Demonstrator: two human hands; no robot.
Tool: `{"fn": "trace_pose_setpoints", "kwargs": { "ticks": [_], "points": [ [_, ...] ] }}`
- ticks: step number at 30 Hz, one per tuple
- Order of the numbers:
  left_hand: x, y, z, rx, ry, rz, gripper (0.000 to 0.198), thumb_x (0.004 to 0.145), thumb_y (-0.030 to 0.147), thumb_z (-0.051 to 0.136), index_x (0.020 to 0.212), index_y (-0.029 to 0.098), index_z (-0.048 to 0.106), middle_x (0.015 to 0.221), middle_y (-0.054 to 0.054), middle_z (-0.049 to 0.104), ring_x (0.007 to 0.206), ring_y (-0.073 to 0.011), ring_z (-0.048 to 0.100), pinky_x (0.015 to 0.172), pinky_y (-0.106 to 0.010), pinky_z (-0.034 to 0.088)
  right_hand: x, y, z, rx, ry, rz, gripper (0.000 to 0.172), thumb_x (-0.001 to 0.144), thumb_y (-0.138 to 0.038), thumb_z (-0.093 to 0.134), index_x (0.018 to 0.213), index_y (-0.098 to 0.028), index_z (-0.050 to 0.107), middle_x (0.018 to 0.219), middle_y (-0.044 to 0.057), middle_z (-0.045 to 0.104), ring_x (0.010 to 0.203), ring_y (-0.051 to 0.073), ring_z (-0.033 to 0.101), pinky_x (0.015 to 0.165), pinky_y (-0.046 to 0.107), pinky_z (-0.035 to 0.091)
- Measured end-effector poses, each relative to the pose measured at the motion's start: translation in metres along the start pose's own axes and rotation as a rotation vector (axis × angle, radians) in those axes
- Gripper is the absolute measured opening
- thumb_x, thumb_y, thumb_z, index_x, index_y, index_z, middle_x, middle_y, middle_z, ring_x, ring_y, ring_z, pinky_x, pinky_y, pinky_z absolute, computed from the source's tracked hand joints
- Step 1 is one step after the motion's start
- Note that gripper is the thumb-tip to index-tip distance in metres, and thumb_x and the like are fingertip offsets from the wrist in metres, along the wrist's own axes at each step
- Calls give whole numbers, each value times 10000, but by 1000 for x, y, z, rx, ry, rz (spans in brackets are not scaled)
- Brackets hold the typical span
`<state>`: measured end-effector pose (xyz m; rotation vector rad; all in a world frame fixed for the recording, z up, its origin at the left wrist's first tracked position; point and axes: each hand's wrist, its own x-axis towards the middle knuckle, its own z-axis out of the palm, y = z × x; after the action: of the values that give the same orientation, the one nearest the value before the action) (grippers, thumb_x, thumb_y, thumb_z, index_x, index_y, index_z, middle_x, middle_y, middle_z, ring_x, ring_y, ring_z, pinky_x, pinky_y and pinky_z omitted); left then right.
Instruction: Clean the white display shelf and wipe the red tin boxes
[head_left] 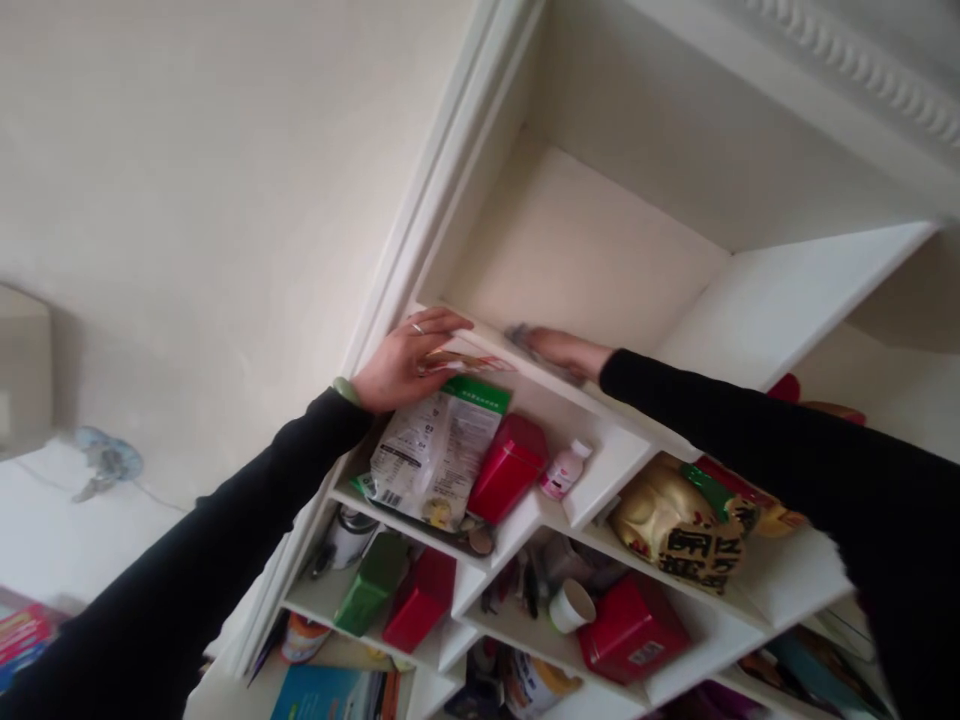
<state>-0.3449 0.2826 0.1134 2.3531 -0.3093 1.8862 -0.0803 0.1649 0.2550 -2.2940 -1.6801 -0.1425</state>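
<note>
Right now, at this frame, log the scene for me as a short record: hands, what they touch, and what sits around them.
Left hand: ringed hand at the shelf board's front edge, fingers extended
Right hand: bare hand inside the upper compartment, low down
At right fingertips: grayish item, blurred; possibly a cloth, grip unclear
Compartment below the hands: green-topped plastic package, red tin, pink-labelled bottle
Next compartment, image right: gold figurine with black characters
Lower down: white cup

Black Chinese characters (701, 557) on gold figurine (652, 500), blurred print on white packet (442, 450)
</note>
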Motion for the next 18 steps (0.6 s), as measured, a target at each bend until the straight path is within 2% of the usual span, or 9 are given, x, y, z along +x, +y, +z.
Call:
{"fn": "trace_pose_setpoints", "kwargs": {
  "ticks": [3,5,7,8,10,13,16,18],
  "points": [
    [0,-1,0,-31,1,12,311,953,282,802,1255,231,856,1456,-150,814,1434,-338,735,1280,-568,582,26,-75,15,87,-47,-113,366,1162,-433,498,1154,-171,753,1359,190,810,1157,267,758,1047,399,598],
    [1,-1,0,-63,3,-13,303,924,317,832,1215,240,869,1424,-146,827,1433,-342,736,1290,-574,575,33,-114,22,149,-100,-193,317,1160,-385,500,1149,-174,738,1347,167,817,1134,249,757,1008,378,610],
    [3,-1,0,-92,6,-65,303,891,357,866,1173,247,879,1410,-141,834,1437,-349,732,1305,-577,563,30,-134,23,206,-161,-249,311,1159,-407,514,1123,-184,727,1287,149,836,1071,245,769,941,369,631],
    [3,0,-1,-100,2,-90,313,877,368,878,1166,249,881,1410,-139,835,1437,-351,732,1313,-579,557,25,-136,22,244,-189,-275,312,1158,-420,519,1112,-188,723,1266,143,841,1051,245,775,929,369,640],
    [3,2,-3,-89,-14,-119,335,871,367,879,1184,246,881,1430,-139,829,1448,-354,725,1332,-585,539,11,-125,17,346,-240,-350,297,1154,-417,522,1134,-199,723,1299,126,838,1108,244,783,1006,376,642],
    [2,3,-6,-16,-62,-96,347,922,353,833,1242,225,867,1496,-158,797,1474,-350,709,1332,-584,537,-16,-82,4,463,-260,-463,293,1124,-403,546,1261,-230,740,1456,77,794,1353,247,731,1259,415,542],
    [1,0,-8,44,-86,-38,344,986,370,794,1288,216,850,1523,-163,783,1464,-337,712,1309,-563,557,-52,-28,-11,364,-169,-482,383,1075,-519,604,1326,-280,764,1472,45,788,1465,310,677,1374,521,444],
    [0,-3,-8,57,-79,-8,346,1016,398,783,1305,216,839,1512,-156,787,1454,-331,713,1289,-552,572,-81,9,-20,235,-93,-472,447,1027,-594,652,1345,-302,767,1450,59,794,1432,360,698,1361,592,459]
  ]
}}
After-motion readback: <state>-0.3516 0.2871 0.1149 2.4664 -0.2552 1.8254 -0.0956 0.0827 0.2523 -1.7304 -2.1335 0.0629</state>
